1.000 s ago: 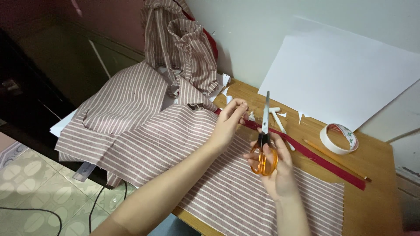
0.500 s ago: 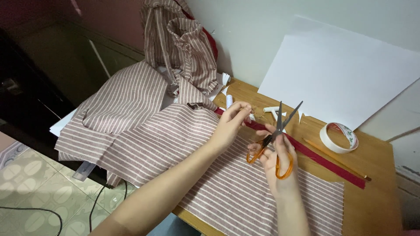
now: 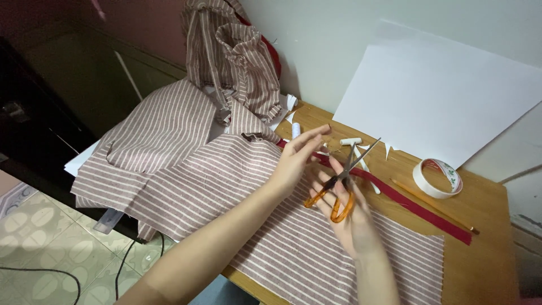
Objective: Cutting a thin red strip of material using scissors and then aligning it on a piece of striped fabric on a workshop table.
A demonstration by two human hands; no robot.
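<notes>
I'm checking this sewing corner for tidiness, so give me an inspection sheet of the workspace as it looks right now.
Surface: wooden table, mostly covered by cloth.
Job's things: striped fabric spread flat; red strip lying across it; orange-handled scissors, blades open.
Clutter: roll of tape, pencil, white paper scraps, large white sheet leaning on the wall.
Grippers: left hand on the fabric by the strip's end, fingers spread; right hand holds the scissors.
Cables: black cable on the tiled floor.
Surroundings: bundled striped cloth against the wall.
</notes>
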